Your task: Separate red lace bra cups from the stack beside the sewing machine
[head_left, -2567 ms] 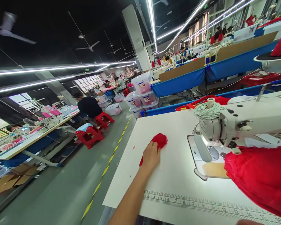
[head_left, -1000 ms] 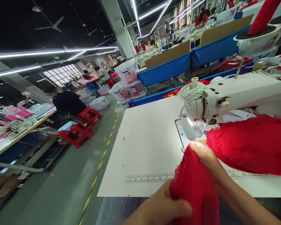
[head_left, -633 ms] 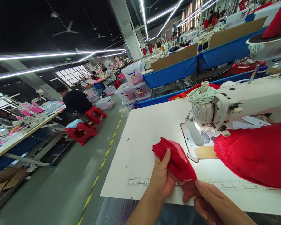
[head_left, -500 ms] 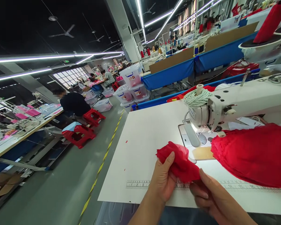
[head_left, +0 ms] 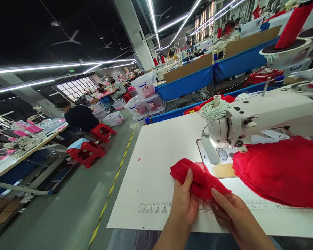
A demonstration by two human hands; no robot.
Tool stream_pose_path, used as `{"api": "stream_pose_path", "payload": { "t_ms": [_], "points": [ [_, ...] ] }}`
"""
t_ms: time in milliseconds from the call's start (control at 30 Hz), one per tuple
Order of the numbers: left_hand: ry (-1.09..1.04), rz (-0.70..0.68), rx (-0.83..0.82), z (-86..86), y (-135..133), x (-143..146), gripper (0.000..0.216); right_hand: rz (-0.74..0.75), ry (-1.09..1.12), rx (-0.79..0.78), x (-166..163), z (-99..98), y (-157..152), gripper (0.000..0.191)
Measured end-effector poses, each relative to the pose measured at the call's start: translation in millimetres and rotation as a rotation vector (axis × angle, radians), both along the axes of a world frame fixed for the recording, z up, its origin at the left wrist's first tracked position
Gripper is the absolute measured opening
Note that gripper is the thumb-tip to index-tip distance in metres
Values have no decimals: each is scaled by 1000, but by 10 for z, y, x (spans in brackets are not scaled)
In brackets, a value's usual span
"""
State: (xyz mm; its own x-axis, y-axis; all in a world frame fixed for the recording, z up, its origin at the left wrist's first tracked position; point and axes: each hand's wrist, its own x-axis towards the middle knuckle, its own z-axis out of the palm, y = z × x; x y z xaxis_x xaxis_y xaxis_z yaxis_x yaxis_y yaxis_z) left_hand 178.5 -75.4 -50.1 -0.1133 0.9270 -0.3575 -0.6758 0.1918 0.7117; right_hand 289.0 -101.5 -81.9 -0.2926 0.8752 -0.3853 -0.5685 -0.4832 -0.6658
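Note:
A small piece of red mesh fabric (head_left: 198, 177) lies bunched on the white sewing table (head_left: 161, 152), over the printed ruler (head_left: 151, 207). My left hand (head_left: 184, 199) grips its left side, thumb on top. My right hand (head_left: 231, 215) pinches its lower right edge. Just beyond stands the white sewing machine (head_left: 250, 114), its lamp lit over the needle plate (head_left: 221, 156). A large heap of red fabric (head_left: 279, 170) rests to the right, under the machine arm.
A coil of pale cord (head_left: 215, 110) sits on top of the machine head. Left of the table runs a grey aisle with a yellow floor line (head_left: 114, 180), red stools (head_left: 86, 152), stacked plastic bins (head_left: 146, 97) and a seated person (head_left: 78, 118) at another bench.
My left hand picked the red piece up from the table's middle and brought it near; my right hand joined it. In the last half second both hands spread it slightly flatter.

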Motion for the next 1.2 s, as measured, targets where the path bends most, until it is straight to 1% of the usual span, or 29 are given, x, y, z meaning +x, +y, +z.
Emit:
{"api": "stream_pose_path", "payload": {
  "t_ms": [67,133,200,267,333,367,433,467,500,533,600,633,667,700,733,767,800,833,867,900,933,967,1000,1033,1067,1100,1133,1167,1200],
  "points": [
    [-14,-3,9,2,3,10,34,-63,-5,-40,-16,-47,14,63],
    [-37,16,-17,3,28,-6,23,-109,-51,-17,-33,-116,-19,58],
    [-90,55,-118,-4,87,-40,14,-134,-148,78,-58,-174,-102,51],
    [-134,90,-234,-20,169,-80,17,-153,-255,191,-87,-197,-199,48],
    [-146,114,-299,-37,235,-118,16,-173,-326,256,-106,-181,-261,48],
    [-130,126,-287,-40,246,-139,13,-166,-332,257,-105,-163,-269,48],
    [-40,125,-194,-26,202,-198,8,-126,-269,196,-68,-115,-241,50],
    [48,103,-138,-9,144,-237,13,-97,-207,141,-30,-86,-210,50],
    [169,46,-83,10,64,-283,19,-78,-138,78,18,-53,-173,50],
    [309,-60,-35,27,-32,-332,25,-70,-72,20,73,-16,-137,50],
    [628,-375,47,28,-245,-418,33,-68,29,-51,182,73,-82,50],
    [799,-498,106,4,-345,-444,37,-66,62,-69,222,124,-69,50],
    [987,-507,190,-37,-432,-451,40,-52,91,-78,247,180,-68,50],
    [1171,-394,302,-90,-499,-439,42,-16,124,-77,255,239,-77,50],
    [1323,-217,424,-146,-541,-411,41,21,156,-80,248,301,-94,50],
    [1421,-51,551,-195,-557,-374,42,53,185,-83,232,360,-115,50],
    [1454,35,661,-225,-547,-336,46,79,209,-81,213,413,-136,50],
    [1426,4,728,-228,-511,-307,49,95,223,-71,200,452,-149,49],
    [1348,-135,732,-202,-456,-295,47,95,226,-54,200,472,-151,47],
    [1218,-335,665,-147,-386,-305,43,70,207,-25,217,468,-137,44],
    [1048,-569,514,-72,-307,-338,39,19,161,22,249,437,-107,42],
    [873,-770,331,11,-224,-389,39,-59,80,87,295,383,-61,40],
    [719,-897,183,92,-139,-450,41,-145,-28,159,347,311,-6,39],
    [624,-959,90,159,-55,-514,43,-220,-160,239,399,229,54,38],
    [573,-1002,28,207,29,-571,44,-256,-292,300,442,147,110,38],
    [539,-1031,-3,234,111,-615,44,-237,-388,334,473,75,159,38],
    [523,-1059,-16,242,193,-643,45,-178,-438,343,488,18,195,39],
    [515,-1094,-20,236,273,-654,45,-94,-433,328,488,-20,220,41],
    [511,-1130,-17,222,352,-650,45,-7,-377,291,476,-39,235,43]
  ]
}}
